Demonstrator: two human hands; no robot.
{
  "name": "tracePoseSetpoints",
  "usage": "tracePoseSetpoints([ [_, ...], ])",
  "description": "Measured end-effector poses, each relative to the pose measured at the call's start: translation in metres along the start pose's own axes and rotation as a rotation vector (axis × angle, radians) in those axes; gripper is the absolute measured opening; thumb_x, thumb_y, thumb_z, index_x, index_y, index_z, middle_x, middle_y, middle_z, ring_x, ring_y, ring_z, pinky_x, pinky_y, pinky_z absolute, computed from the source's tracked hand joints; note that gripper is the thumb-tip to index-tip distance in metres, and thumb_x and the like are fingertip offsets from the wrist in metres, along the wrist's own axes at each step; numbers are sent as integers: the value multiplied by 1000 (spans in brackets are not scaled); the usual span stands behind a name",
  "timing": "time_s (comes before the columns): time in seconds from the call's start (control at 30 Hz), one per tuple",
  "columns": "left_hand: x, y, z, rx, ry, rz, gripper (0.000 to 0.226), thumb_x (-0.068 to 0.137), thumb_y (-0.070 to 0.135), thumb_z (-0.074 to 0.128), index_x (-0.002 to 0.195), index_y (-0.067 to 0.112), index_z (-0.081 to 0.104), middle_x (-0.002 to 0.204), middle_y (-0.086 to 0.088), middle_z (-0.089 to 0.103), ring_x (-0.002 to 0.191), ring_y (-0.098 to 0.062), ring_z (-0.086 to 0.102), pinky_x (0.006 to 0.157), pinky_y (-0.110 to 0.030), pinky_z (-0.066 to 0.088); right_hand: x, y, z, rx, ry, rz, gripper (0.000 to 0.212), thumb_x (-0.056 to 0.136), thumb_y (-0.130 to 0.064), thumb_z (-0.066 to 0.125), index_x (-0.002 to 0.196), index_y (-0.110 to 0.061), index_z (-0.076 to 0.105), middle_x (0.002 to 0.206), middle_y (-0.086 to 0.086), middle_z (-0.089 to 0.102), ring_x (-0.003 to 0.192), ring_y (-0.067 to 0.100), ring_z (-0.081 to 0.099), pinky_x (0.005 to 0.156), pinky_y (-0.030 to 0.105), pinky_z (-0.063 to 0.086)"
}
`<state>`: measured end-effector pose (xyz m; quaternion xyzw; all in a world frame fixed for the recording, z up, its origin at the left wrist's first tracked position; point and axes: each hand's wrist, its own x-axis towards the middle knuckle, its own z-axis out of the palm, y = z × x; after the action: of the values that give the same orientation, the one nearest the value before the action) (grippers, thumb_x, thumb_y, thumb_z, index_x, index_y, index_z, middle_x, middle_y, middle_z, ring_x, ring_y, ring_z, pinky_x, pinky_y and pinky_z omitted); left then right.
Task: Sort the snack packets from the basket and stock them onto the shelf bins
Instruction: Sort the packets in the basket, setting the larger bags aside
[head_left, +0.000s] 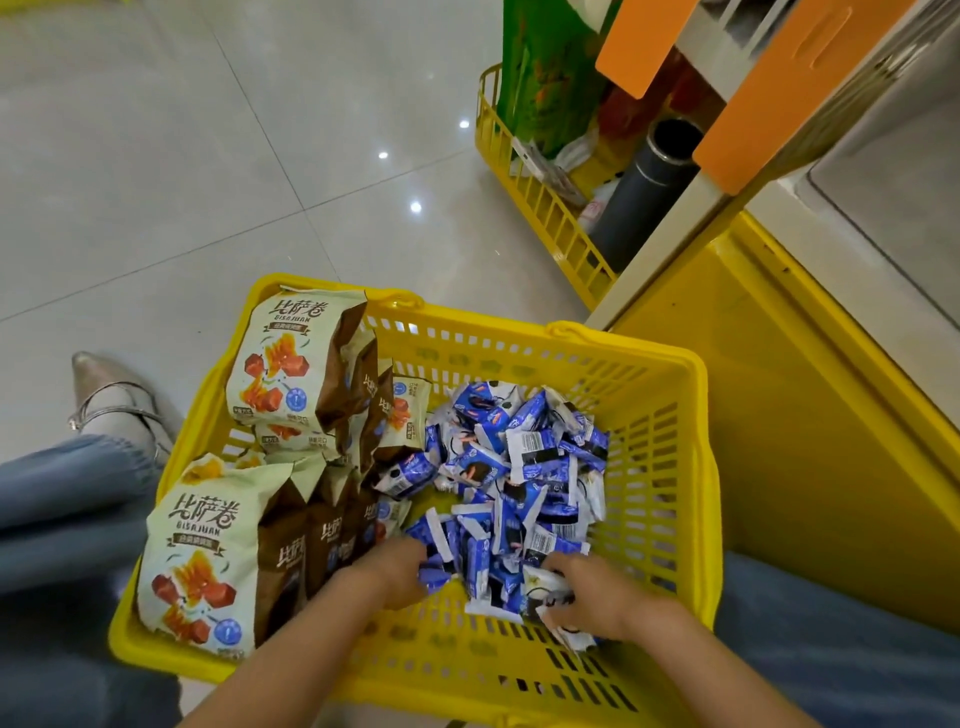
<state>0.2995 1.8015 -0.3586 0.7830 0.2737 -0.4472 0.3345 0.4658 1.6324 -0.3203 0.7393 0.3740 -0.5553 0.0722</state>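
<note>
Head view, looking down into a yellow plastic basket that sits on a glossy pale grey tiled floor, where ceiling lights show as small bright spots. The basket's walls and base are slotted.

Small blue packets lie heaped in the right half of the basket. Along its left side stand large cream-and-brown snack bags, some at the far end and more at the near end, packed upright against each other.

Both bare hands reach into the near edge of the heap. The left hand has its fingers curled round a few of the small blue packets. The right hand, just beside it, clenches several more, including one that shows white and black.

To the right of the basket, touching or almost touching it, rises the yellow base of a shelf unit, with a pale ledge above it and orange panels at the far right. Farther off, a second yellow basket on the floor holds a green bag, a dark cylindrical flask and some crumpled wrappers.

On the left, a leg in blue jeans ends in a pointed silver shoe on the tiles, near the basket's left wall.
</note>
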Motion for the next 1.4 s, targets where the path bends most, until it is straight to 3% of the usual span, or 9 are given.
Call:
tracePoseSetpoints([
  [0.3,-21,17,-23,-773,460,110,19,99,27,43,83,15,45,65,2,50,54,-8,45,47,-18,36,-12,-10,-41,78,393,-113,35,93,-41,50,120,-19,55,79,-7,61,50,-3,48,48,11,40],
  [0.37,-26,25,-31,-961,533,160,16,97,22,48,83,16,45,67,-1,54,54,-9,52,48,-17,42,-16,-12,-55,63,626,-89,44,95,-40,44,132,-17,45,111,0,60,86,-3,55,77,11,44],
  [0.47,-36,38,-38,-1109,589,252,7,94,15,52,95,13,46,78,-2,57,63,-7,58,57,-12,48,-21,-22,-60,75,809,-66,60,94,-43,41,145,-16,24,144,3,34,134,16,30,111,30,24],
  [0.6,-54,53,-39,-1010,537,368,27,93,17,54,119,18,48,93,3,61,80,0,63,74,-16,51,-24,-56,-55,718,527,-117,61,89,-51,47,137,-14,35,129,3,49,108,14,52,91,32,47],
  [0.77,-90,51,-42,-582,749,394,31,96,24,47,128,27,47,105,16,50,100,3,49,84,-7,38,-17,-59,-58,763,540,-196,13,86,-39,61,87,-27,55,76,-13,61,64,-8,59,57,11,46],
  [0.9,-140,30,-66,-412,1100,430,29,96,28,39,123,26,50,112,18,46,107,1,44,91,-17,36,-13,-41,-64,324,466,-39,49,87,-32,63,126,-11,43,100,-3,62,87,11,61,72,15,47],
  [1.03,-166,-15,-86,-375,1424,359,26,97,24,36,116,18,53,108,14,42,103,-4,43,89,-17,33,-1,-55,-57,83,720,-98,52,90,-28,60,135,-14,40,135,3,47,125,17,45,105,29,36],
  [1.23,-142,-92,-78,-668,1182,-81,35,99,25,36,130,11,44,129,-7,47,120,-22,45,103,-37,35,45,-125,-42,103,501,-339,48,93,-24,56,138,-20,38,143,0,38,124,18,45,104,35,40],
  [1.4,-121,-102,-62,-944,1046,-136,28,99,37,30,110,21,50,98,2,57,95,-19,56,78,-33,40,83,-144,-28,70,451,-233,48,89,-12,61,132,-11,39,139,8,45,125,23,47,102,34,40],
])
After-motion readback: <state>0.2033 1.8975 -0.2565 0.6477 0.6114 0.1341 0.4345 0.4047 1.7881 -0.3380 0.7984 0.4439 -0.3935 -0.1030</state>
